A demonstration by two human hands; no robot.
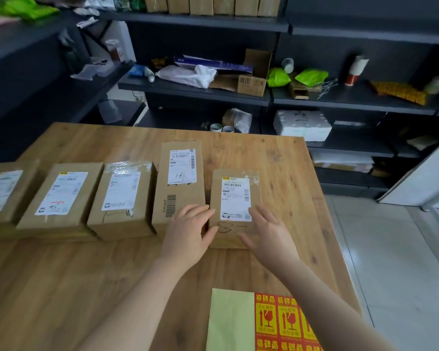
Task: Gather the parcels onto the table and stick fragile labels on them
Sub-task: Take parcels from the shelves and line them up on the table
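Presently, the rightmost parcel (235,209) sits on the table (284,158) between both hands. The left hand (188,229) touches its left edge and the right hand (269,234) its near right corner, fingers straight, gripping nothing.

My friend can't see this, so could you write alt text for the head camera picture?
A person's left hand and right hand, fingers straight, are at the near end of the rightmost parcel of five lined up on a wooden table. A sheet of red-and-yellow fragile labels lies nearer the camera; cluttered dark shelves stand behind.
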